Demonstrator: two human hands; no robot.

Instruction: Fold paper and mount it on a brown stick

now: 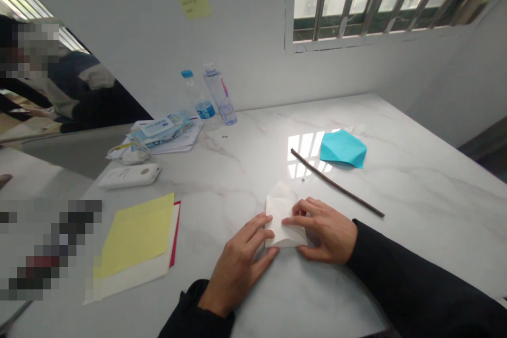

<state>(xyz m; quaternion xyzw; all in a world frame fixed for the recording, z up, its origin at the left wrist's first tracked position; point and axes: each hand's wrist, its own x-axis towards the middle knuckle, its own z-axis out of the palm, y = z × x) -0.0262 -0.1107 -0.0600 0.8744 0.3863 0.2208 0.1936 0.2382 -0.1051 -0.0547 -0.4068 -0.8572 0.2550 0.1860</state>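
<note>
A folded piece of white paper (pixel 280 202), pointed at its far end, lies flat on the marble-patterned table (pixel 245 169). My left hand (pixel 246 251) holds its left side, fingers on top and thumb at the near edge. From the right, my right hand (pixel 322 229) grips the same paper, its index finger pressed on the surface and its thumb at the near right corner. Beyond my right hand lie a thin dark stick (pixel 336 185) and a folded turquoise paper (pixel 343 149).
At left are yellow paper sheets (pixel 138 235) over white and red ones, a white power bank (pixel 130 176), a coiled cable (pixel 134 152) and a wipes pack (pixel 162 129). Two plastic bottles (pixel 205 108) (pixel 222 97) stand by the wall. Another person (pixel 75 84) appears at far left.
</note>
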